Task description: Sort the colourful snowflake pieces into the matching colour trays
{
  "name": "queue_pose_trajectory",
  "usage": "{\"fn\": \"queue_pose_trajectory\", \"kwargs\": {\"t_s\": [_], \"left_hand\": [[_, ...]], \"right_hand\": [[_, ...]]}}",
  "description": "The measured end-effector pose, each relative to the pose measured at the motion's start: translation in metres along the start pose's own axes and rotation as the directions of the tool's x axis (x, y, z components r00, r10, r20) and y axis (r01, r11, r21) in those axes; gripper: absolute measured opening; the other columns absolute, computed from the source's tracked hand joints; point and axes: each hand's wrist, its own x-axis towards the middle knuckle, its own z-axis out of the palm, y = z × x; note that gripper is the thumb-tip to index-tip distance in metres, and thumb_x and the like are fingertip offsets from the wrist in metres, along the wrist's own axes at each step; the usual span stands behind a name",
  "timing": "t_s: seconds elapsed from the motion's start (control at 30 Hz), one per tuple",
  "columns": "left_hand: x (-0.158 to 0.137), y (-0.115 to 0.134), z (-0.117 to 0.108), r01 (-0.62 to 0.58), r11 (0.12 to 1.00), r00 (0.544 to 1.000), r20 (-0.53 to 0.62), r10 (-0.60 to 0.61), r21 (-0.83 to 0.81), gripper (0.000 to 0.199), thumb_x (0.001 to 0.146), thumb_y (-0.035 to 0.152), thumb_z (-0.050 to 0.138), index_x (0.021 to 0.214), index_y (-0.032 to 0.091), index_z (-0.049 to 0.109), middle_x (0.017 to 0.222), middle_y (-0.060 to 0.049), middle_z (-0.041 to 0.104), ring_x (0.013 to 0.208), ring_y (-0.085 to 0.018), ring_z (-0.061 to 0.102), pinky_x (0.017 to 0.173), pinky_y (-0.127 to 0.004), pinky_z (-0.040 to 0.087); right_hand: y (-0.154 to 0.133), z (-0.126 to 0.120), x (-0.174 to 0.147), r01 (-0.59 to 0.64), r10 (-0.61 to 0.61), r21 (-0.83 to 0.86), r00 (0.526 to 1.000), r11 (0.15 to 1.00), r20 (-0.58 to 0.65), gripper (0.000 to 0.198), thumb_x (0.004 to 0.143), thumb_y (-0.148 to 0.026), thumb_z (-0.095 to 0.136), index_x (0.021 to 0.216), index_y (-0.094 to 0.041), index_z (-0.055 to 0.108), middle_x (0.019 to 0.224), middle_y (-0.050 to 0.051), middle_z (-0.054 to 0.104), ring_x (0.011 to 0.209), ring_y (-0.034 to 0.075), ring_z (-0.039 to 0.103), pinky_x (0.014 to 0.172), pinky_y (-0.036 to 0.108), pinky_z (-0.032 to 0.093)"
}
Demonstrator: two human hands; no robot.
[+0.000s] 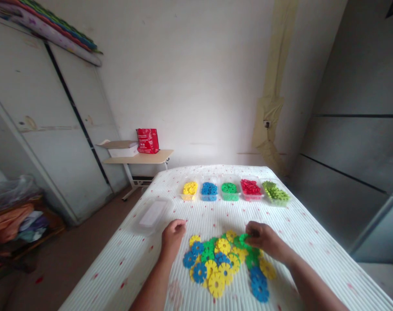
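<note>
A loose pile of notched plastic flower discs in yellow (pixel 216 284), blue (pixel 199 273) and green (pixel 208 250) lies on the covered table before me. My right hand (pixel 263 238) is over the pile's far right side, its fingers closed on a green flower disc (pixel 243 239). Left of the pile, my left hand (pixel 173 235) rests just above the cover with its fingers curled together. Nothing shows in it. More blue discs (pixel 259 285) lie at the pile's right, below my right wrist.
Beyond the pile stand clear tubs of yellow (pixel 190 188), blue (pixel 209 190), green (pixel 229 190), red (pixel 250 188) and light green pieces (pixel 276 192). A clear plastic lid (pixel 152 214) lies at left. Against the wall, a small desk (pixel 141 158) bears a red bag (pixel 148 141).
</note>
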Motion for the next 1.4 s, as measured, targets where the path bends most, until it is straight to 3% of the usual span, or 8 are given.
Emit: {"fn": "queue_pose_trajectory", "kwargs": {"t_s": [0.1, 0.2, 0.37, 0.57, 0.87, 1.03, 1.2, 1.4], "left_hand": [[0.0, 0.0, 0.0, -0.003, 1.0, 1.0, 0.003, 0.003, -0.005, 0.018, 0.059, 0.03, 0.058, 0.069, 0.018, 0.067, 0.06, -0.001, 0.065, 0.063, -0.018, 0.062, 0.055, -0.025, 0.048], [0.0, 0.001, 0.0, -0.006, 1.0, 1.0, 0.004, 0.006, -0.012, 0.018, 0.059, 0.03, 0.057, 0.069, 0.018, 0.066, 0.06, -0.001, 0.066, 0.064, -0.018, 0.062, 0.055, -0.025, 0.048], [-0.001, 0.001, 0.0, -0.009, 1.0, 1.0, 0.003, 0.009, -0.021, 0.019, 0.059, 0.031, 0.057, 0.069, 0.017, 0.067, 0.06, -0.002, 0.066, 0.063, -0.018, 0.062, 0.055, -0.025, 0.048], [-0.001, 0.001, 0.0, -0.02, 0.999, 1.0, 0.007, 0.021, -0.036, 0.019, 0.059, 0.03, 0.057, 0.069, 0.017, 0.067, 0.06, -0.002, 0.066, 0.062, -0.018, 0.062, 0.055, -0.025, 0.048], [0.0, -0.001, 0.0, -0.038, 0.998, 0.999, 0.002, 0.038, -0.057, 0.019, 0.058, 0.031, 0.058, 0.068, 0.017, 0.067, 0.059, -0.001, 0.065, 0.061, -0.017, 0.061, 0.055, -0.025, 0.048], [0.0, -0.001, 0.0, -0.044, 0.997, 0.999, 0.001, 0.044, -0.066, 0.019, 0.059, 0.031, 0.058, 0.067, 0.017, 0.067, 0.059, -0.002, 0.065, 0.061, -0.017, 0.061, 0.055, -0.025, 0.048], [0.001, -0.003, 0.001, -0.05, 0.996, 0.999, -0.003, 0.05, -0.07, 0.02, 0.058, 0.031, 0.058, 0.068, 0.017, 0.067, 0.059, -0.002, 0.066, 0.06, -0.018, 0.061, 0.055, -0.025, 0.048], [0.001, -0.005, 0.001, -0.052, 0.996, 0.999, -0.009, 0.052, -0.067, 0.02, 0.058, 0.031, 0.059, 0.068, 0.017, 0.068, 0.059, -0.002, 0.066, 0.061, -0.018, 0.061, 0.055, -0.025, 0.048]], "right_hand": [[0.016, 0.001, 0.008, -0.059, 0.059, -0.001, 0.993, 0.998, -0.1, 0.013, 0.069, -0.023, 0.05, 0.077, -0.018, 0.059, 0.063, -0.003, 0.056, 0.059, 0.012, 0.049, 0.054, 0.022, 0.036], [0.027, 0.003, 0.012, -0.076, 0.071, -0.039, 0.992, 0.996, -0.106, 0.025, 0.069, -0.022, 0.049, 0.09, -0.018, 0.063, 0.073, 0.0, 0.063, 0.067, 0.015, 0.055, 0.061, 0.024, 0.041], [0.033, 0.002, 0.013, -0.052, 0.048, -0.057, 0.996, 0.997, -0.074, 0.019, 0.067, -0.019, 0.048, 0.081, -0.016, 0.061, 0.073, 0.002, 0.062, 0.069, 0.016, 0.056, 0.06, 0.024, 0.041], [0.033, -0.003, 0.011, -0.044, 0.047, 0.037, 0.994, 0.998, -0.095, 0.017, 0.066, -0.02, 0.051, 0.079, -0.017, 0.06, 0.073, 0.0, 0.061, 0.064, 0.012, 0.053, 0.056, 0.022, 0.039], [0.033, 0.001, 0.013, -0.324, 0.342, 0.153, 0.932, 0.934, -0.118, 0.021, 0.065, -0.022, 0.052, 0.082, -0.018, 0.063, 0.047, -0.006, 0.048, 0.043, 0.008, 0.041, 0.042, 0.019, 0.029], [0.028, -0.001, 0.012, -0.257, 0.281, 0.165, 0.949, 0.952, -0.145, 0.018, 0.062, -0.025, 0.056, 0.076, -0.017, 0.063, 0.05, -0.005, 0.05, 0.044, 0.007, 0.04, 0.043, 0.019, 0.029], [0.033, -0.002, 0.01, -0.284, 0.31, 0.226, 0.946, 0.932, -0.093, 0.021, 0.065, -0.031, 0.056, 0.081, -0.018, 0.061, 0.045, -0.007, 0.046, 0.039, 0.007, 0.037, 0.038, 0.018, 0.025], [0.045, -0.002, 0.011, -0.232, 0.261, 0.304, 0.964, 0.924, -0.057, 0.021, 0.068, -0.037, 0.055, 0.077, -0.018, 0.054, 0.05, -0.008, 0.046, 0.037, 0.005, 0.034, 0.034, 0.017, 0.023]]}}
